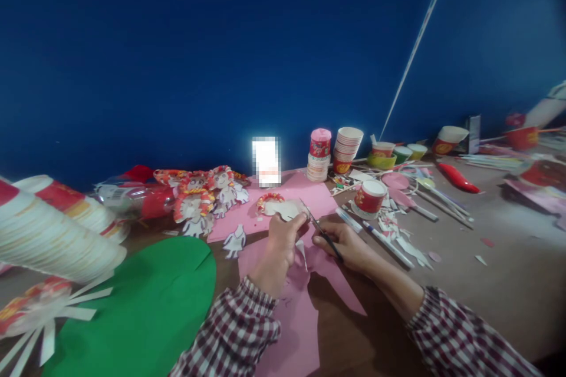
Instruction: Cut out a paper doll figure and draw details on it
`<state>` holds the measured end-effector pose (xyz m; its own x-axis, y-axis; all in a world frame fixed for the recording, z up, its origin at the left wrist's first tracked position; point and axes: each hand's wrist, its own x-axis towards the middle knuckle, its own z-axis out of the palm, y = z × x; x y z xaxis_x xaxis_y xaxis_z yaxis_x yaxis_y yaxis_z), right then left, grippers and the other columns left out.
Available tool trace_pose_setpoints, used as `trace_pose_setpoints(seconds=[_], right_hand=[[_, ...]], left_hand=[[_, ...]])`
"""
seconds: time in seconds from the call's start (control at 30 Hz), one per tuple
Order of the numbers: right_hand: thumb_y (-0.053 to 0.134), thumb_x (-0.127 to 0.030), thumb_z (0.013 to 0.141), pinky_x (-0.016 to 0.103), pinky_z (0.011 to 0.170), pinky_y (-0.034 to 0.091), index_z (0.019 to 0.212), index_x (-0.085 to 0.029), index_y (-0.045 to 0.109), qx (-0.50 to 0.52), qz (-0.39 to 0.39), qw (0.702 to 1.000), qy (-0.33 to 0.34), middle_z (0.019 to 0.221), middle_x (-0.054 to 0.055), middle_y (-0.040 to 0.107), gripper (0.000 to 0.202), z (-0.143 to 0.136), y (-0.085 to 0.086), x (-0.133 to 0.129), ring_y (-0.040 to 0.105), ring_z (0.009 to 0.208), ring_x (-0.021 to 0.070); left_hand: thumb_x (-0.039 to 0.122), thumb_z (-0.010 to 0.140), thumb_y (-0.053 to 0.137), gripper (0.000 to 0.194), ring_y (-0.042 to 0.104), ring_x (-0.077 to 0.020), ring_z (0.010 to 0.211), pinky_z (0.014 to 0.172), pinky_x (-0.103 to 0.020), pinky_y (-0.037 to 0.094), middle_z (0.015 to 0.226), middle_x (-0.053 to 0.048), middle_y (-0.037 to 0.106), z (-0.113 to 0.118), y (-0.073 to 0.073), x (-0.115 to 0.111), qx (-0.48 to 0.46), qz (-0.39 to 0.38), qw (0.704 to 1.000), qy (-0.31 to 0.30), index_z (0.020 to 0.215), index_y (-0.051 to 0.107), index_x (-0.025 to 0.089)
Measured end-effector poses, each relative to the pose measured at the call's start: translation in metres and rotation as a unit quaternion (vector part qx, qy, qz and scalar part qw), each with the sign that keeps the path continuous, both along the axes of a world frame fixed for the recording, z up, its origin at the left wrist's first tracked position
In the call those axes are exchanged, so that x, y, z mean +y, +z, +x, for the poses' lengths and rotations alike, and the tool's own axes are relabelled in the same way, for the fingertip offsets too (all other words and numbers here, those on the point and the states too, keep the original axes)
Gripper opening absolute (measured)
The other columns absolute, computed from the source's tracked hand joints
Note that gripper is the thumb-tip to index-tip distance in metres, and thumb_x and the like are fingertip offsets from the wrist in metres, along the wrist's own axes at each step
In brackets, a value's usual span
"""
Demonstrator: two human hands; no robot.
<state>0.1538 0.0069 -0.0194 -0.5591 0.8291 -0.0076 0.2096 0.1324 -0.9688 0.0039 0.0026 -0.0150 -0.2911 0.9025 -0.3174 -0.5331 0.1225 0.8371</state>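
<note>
In the head view, I see the left hand [283, 241] pinching a white paper piece [289, 210] between thumb and fingers, above the pink paper [329, 188] on the counter [464, 288]. The right hand [347, 244] is closed around a slim dark tool [327, 235], and its tip points to the edge of this white paper piece; the exact kind of tool I cannot tell. Near the right hand lie two markers [389, 244], and a red and white cup [369, 198] stands upright beyond them. To the left of the left hand lies a small figure cut-out [234, 241], and farther left is a big green sheet [154, 306].
</note>
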Motion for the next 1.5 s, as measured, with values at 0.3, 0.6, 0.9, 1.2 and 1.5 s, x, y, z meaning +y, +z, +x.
trace_pose_setpoints(seconds=[0.3,0.6,0.9,1.2,1.5], right_hand=[[0.06,-0.049,0.082,0.021,0.046,0.029,0.076,-0.017,0.051,0.013,-0.017,1.0,0.009,0.059,-0.005,0.043,0.034,0.0,-0.002,-0.001,0.039,0.049,0.008],[0.06,-0.048,0.083,0.021,0.046,0.028,0.074,-0.016,0.052,0.001,0.003,1.0,0.007,0.059,-0.005,0.04,0.034,0.001,0.0,-0.001,0.037,0.051,0.0079],[0.06,-0.044,0.084,0.021,0.047,0.027,0.072,-0.017,0.051,-0.007,0.017,1.0,0.009,0.057,-0.005,0.042,0.031,0.002,-0.005,0.001,0.038,0.051,0.0084],[0.06,-0.044,0.084,0.022,0.047,0.026,0.07,-0.017,0.05,-0.017,0.019,1.0,0.015,0.055,-0.006,0.04,0.031,0.002,-0.004,0.001,0.038,0.05,0.0083],[0.06,-0.044,0.083,0.021,0.048,0.026,0.07,-0.015,0.052,-0.044,0.037,0.998,0.021,0.057,-0.006,0.037,0.033,0.001,0.0,0.0,0.034,0.052,0.0078]], left_hand=[[0.017,0.052,0.081,0.039,0.062,-0.0156,0.059,0.052,-0.025,0.049,0.061,0.0,0.059,0.0,-0.002,-0.001,0.0,0.0,1.0,-0.028,0.075,0.049,0.018],[0.015,0.051,0.079,0.04,0.061,-0.0131,0.06,0.061,-0.028,0.052,0.064,0.002,0.059,-0.001,-0.001,0.0,-0.011,0.025,0.999,-0.036,0.078,0.05,0.017],[0.017,0.049,0.08,0.039,0.059,-0.0116,0.059,0.063,-0.028,0.05,0.063,0.003,0.057,-0.003,0.0,0.001,-0.008,0.041,0.998,-0.048,0.075,0.05,0.017],[0.014,0.054,0.076,0.028,0.055,-0.009,0.053,0.059,-0.025,0.049,0.057,0.003,0.056,-0.009,0.006,0.0,0.004,0.026,0.995,-0.091,0.064,0.05,0.015],[0.004,0.057,0.073,0.034,0.061,-0.0122,0.059,0.065,-0.03,0.054,0.063,0.001,0.061,-0.02,0.015,0.001,-0.006,-0.012,0.994,-0.112,0.074,0.047,0.017]])
